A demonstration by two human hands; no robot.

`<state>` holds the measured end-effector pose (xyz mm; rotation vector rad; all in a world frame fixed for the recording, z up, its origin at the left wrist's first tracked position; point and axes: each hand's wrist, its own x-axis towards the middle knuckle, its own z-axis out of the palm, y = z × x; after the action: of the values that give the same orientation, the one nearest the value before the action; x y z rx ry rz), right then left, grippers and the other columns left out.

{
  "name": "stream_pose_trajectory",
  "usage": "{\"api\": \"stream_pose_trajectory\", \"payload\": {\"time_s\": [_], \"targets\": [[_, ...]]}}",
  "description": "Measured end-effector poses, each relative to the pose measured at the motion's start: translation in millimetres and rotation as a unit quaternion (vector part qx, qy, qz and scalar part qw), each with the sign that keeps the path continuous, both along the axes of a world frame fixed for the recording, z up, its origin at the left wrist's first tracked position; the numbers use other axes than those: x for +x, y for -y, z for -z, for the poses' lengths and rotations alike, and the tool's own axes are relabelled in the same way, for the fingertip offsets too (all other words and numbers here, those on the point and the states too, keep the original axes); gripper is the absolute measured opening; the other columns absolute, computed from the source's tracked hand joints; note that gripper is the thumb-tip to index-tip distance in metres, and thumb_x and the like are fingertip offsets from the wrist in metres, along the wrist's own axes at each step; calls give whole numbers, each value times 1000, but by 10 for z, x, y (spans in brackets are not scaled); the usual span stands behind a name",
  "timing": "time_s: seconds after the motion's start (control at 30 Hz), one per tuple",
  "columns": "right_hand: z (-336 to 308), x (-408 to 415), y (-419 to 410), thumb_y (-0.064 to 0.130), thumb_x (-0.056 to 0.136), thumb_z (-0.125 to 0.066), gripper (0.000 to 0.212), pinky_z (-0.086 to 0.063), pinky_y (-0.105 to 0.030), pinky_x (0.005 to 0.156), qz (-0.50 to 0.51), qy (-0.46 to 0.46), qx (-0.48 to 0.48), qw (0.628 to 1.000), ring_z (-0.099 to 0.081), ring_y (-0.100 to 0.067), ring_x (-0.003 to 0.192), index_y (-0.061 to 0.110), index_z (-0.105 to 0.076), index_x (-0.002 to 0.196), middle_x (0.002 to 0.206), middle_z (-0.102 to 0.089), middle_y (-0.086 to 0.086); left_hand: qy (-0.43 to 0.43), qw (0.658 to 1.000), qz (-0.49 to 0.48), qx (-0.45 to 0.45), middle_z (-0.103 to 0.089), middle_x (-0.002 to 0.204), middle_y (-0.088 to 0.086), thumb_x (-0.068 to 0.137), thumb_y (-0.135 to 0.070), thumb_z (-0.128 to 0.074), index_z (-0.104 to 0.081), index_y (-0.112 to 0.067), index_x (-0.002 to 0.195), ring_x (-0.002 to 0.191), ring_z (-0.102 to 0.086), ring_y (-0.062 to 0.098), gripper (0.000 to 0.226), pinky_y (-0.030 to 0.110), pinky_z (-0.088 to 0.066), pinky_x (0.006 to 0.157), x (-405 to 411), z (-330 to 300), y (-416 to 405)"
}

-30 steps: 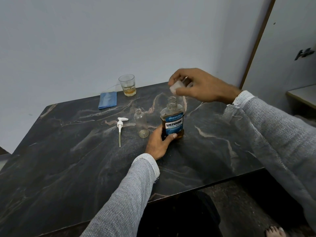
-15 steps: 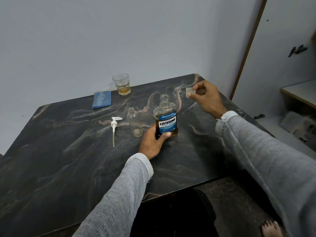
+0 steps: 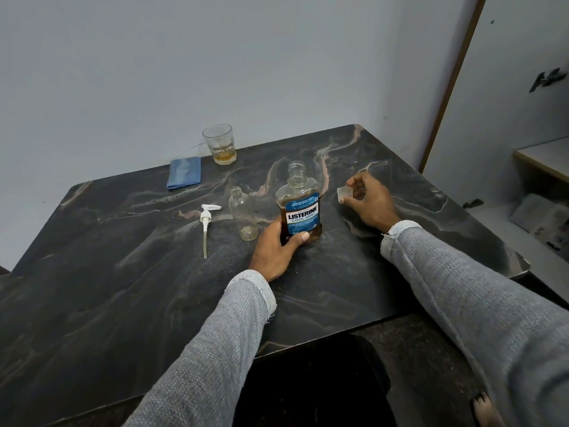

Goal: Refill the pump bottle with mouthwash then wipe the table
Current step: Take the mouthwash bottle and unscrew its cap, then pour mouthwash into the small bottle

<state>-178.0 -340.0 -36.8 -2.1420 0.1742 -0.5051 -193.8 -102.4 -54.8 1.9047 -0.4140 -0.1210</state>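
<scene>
Hands sit lower than half a second ago: the right hand (image 3: 368,202), raised above the table (image 3: 92,303) then, now rests on the surface at about 3 o'clock from the mouthwash bottle (image 3: 299,208), its fingers curled around the small clear cap (image 3: 343,195), which appears to touch the tabletop. The left hand (image 3: 275,250) has not shifted; it wraps the lower part of the uncapped, upright bottle from 7 o'clock, thumb across the blue label. Amber liquid fills the bottle to roughly its shoulder. Counting what lies on the table: one mouthwash bottle, one empty clear pump bottle (image 3: 243,213) standing just beside it at 9 o'clock, one white pump head (image 3: 206,222) with its tube lying flat farther out at 9 o'clock, one folded blue cloth (image 3: 184,172) at 10 o'clock near the wall, and one glass (image 3: 219,144) with a little amber liquid at 11 o'clock.
</scene>
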Motion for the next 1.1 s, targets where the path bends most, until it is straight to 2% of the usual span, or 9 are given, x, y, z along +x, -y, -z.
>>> {"api": "stream_pose_trajectory", "payload": {"time_s": [0.2, 0.4, 0.5, 0.57, 0.67, 0.77, 0.87, 0.97, 1.1], "targets": [[81, -35, -5, 15, 81, -76, 31, -53, -30, 86, 6, -8, -10, 1000, -62, -21, 95, 10, -59, 106, 105, -65, -6, -5, 1000, 2, -1, -62, 131, -2, 88, -22, -69, -52, -20, 131, 122, -58, 12, 46, 42, -44, 109, 4, 9, -3], [46, -89, -22, 24, 81, -75, 37, -47, -30, 94, 18, -12, -29, 999, -54, -17, 105, 16, -56, 111, 121, -51, -7, -9, 1000, 1, 0, -63, 131, -2, 87, -25, -70, -53, -23, 130, 121, -58, 11, 46, 43, -44, 108, 1, 0, -13], [21, -151, -87, 29, 86, -69, 34, -39, -23, 91, 32, 3, -25, 999, -49, -12, 107, 20, -53, 115, 127, -46, -4, -23, 1000, -1, -2, -64, 130, -2, 84, -27, -73, -54, -24, 129, 120, -59, 11, 48, 43, -45, 107, -21, -36, -16], [-21, -209, -178, 26, 87, -67, 36, -37, -21, 89, 24, 24, -10, 999, -48, -11, 109, 23, -50, 118, 127, -45, -2, -32, 999, -4, -5, -65, 129, -2, 79, -33, -77, -54, -22, 129, 119, -60, 12, 56, 43, -46, 106, -42, -67, -28], [-103, -304, -329, 16, 85, -68, 44, -41, -25, 93, -21, 40, -1, 999, -48, -11, 113, 26, -48, 122, 126, -45, 2, -49, 999, -11, -16, -64, 129, -1, 71, -39, -82, -53, -21, 130, 118, -60, 11, 67, 40, -46, 106, -67, -104, -44], [-211, -378, -445, 9, 84, -67, 53, -40, -28, 99, -93, 15, 9, 995, -44, -8, 120, 28, -44, 128, 136, -45, 1, -87, 995, -12, -51, -60, 134, 3, 75, -25, -82, -49, -15, 134, 122, -57, 12, 69, 36, -44, 109, -94, -130, -88], [-309, -408, -506, 11, 84, -69, 63, -40, -32, 102, -168, -13, 27, 985, -42, -9, 126, 24, -38, 137, 143, -43, 2, -110, 991, -13, -74, -57, 137, 3, 81, -16, -76, -48, -14, 135, 126, -53, 12, 61, 31, -40, 111, -158, -165, -208], [-360, -417, -567, 21, 83, -74, 73, -39, -26, 97, -206, -29, 47, 977, -40, -8, 127, 26, -31, 141, 143, -40, 5, -110, 992, -23, -59, -59, 132, 2, 84, -15, -73, -52, -14, 132, 121, -56, 11, 53, 28, -45, 105, -248, -211, -387], [-364, -421, -670, 35, 76, -76, 77, -43, -30, 99, -215, -43, 90, 972, -43, -13, 127, 29, -31, 138, 143, -42, 4, -69, 992, -93, -58, -71, 104, 6, 84, -17, -73, -63, -14, 110, 95, -69, 16, 28, 29, -54, 90, -319, -277, -630]]}}
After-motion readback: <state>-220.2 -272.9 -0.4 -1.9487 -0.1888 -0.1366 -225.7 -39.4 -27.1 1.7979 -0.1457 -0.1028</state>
